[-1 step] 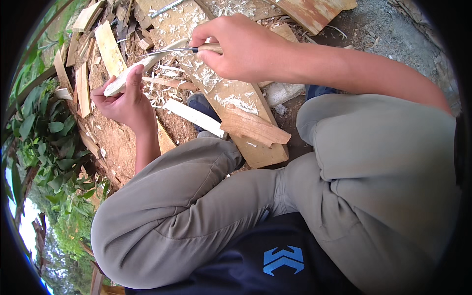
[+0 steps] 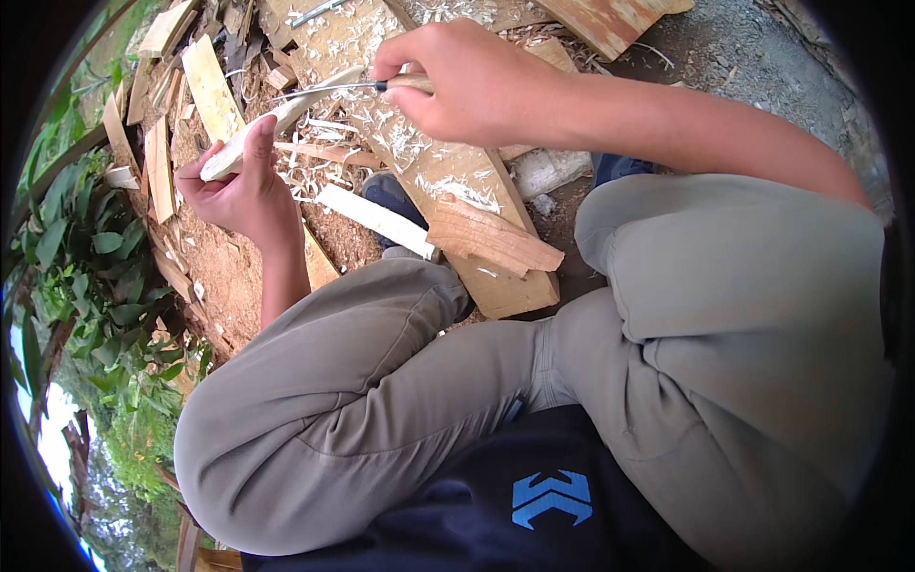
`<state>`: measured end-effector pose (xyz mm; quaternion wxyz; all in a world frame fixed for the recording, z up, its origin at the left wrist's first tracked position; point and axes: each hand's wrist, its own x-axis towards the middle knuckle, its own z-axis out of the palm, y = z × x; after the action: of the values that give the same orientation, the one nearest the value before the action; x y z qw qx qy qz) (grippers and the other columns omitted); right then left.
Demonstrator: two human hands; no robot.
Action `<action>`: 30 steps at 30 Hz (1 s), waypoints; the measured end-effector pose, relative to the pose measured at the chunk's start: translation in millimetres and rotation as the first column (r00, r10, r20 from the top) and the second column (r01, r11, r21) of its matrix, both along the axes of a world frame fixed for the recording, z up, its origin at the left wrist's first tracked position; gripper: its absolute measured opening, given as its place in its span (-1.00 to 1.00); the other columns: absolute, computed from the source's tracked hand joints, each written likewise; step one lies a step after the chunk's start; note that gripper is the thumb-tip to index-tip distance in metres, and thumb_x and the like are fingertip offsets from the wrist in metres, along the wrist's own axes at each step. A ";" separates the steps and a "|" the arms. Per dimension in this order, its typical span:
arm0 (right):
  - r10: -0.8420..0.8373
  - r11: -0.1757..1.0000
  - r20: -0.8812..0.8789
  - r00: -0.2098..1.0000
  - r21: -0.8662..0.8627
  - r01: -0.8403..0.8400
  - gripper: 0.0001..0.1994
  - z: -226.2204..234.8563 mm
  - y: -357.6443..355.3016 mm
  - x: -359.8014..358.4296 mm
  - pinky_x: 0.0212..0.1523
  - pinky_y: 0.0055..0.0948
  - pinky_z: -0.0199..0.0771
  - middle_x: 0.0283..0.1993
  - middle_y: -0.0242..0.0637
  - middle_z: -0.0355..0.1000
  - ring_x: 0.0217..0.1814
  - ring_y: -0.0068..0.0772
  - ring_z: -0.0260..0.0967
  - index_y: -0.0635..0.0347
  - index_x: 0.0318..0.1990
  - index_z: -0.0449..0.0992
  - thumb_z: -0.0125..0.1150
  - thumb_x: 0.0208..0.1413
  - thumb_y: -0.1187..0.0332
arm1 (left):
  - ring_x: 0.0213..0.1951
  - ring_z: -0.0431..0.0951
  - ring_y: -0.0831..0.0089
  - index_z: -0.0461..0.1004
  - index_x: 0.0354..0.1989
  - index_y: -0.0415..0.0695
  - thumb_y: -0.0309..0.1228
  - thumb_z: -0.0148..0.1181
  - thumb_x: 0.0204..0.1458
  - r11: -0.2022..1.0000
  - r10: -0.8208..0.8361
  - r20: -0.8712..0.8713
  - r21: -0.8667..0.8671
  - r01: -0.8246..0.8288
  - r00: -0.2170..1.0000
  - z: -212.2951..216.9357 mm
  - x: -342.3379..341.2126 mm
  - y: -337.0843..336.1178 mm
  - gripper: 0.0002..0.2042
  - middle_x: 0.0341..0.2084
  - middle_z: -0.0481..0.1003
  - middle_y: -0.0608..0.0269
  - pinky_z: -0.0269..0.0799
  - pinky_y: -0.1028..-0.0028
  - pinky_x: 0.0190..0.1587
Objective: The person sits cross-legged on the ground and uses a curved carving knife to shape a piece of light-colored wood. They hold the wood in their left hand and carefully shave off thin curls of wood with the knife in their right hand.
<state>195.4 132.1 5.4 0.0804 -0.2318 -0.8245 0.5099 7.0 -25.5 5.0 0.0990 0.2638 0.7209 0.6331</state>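
My left hand (image 2: 253, 195) is closed around the near end of a long, pale, shaved piece of wood (image 2: 227, 160), its thumb lying along the side. The wood points away to the upper right, its far end narrowing. In my right hand (image 2: 477, 84) is a carving knife, its wooden handle (image 2: 410, 82) gripped by curled fingers and thumb. The thin blade (image 2: 329, 90) lies across the pale wood and points left, past my left thumb. Whether its edge bites into the wood cannot be made out.
Beneath my hands runs a long plank (image 2: 515, 297) strewn with curled shavings (image 2: 467, 194). An orange-brown offcut (image 2: 491, 235) rests across its near end, beside a white strip of wood (image 2: 374, 219). Boards (image 2: 212, 86) and scraps lie at the left, near leafy plants (image 2: 76, 219). My bent legs (image 2: 381, 381) are close below.
The whole scene sits slightly higher in the picture now. Both hands keep their holds, and the knife stays across the pale wood with no clear movement along it.
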 end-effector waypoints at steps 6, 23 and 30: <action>-0.036 0.999 0.137 0.990 0.038 0.031 -0.74 -20.1 11.7 4.6 -0.27 -0.19 0.50 -0.42 -0.11 0.53 -0.37 -0.27 0.54 0.29 -0.04 0.52 0.14 0.19 0.33 | -0.53 0.41 0.63 0.32 -0.28 -0.17 -0.46 0.52 -0.05 0.988 -0.066 -0.111 -0.148 0.049 0.992 -6.4 -27.7 -4.6 -0.62 -0.52 0.43 0.30 0.25 0.66 -0.54; -0.020 0.984 0.173 0.985 -0.170 0.050 -0.75 -28.2 21.8 0.3 -0.39 -0.31 0.34 -0.46 -0.26 0.46 -0.45 -0.43 0.38 0.26 -0.08 0.52 0.15 0.21 0.27 | -0.59 0.13 0.76 0.34 -0.17 -0.10 0.05 -0.02 0.31 0.983 -0.014 -0.071 -0.181 0.000 0.997 -1.2 -31.8 8.9 -0.59 -0.58 0.26 0.46 0.00 0.65 -0.59; 0.054 0.961 0.071 0.996 -0.273 -0.033 -0.82 25.4 21.6 -22.1 -0.44 -0.30 0.39 -0.56 -0.19 0.45 -0.51 -0.37 0.42 0.30 -0.27 0.54 0.10 0.11 0.38 | -0.58 0.19 0.74 0.36 -0.23 -0.14 -0.15 0.16 0.28 0.993 -0.014 -0.102 -0.119 0.001 0.995 1.7 -29.2 11.6 -0.71 -0.55 0.33 0.44 0.02 0.65 -0.58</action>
<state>173.4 153.7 30.9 0.0047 -0.2422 -0.7542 0.6103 -22.2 -13.9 6.7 0.0799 0.2922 0.7606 0.5742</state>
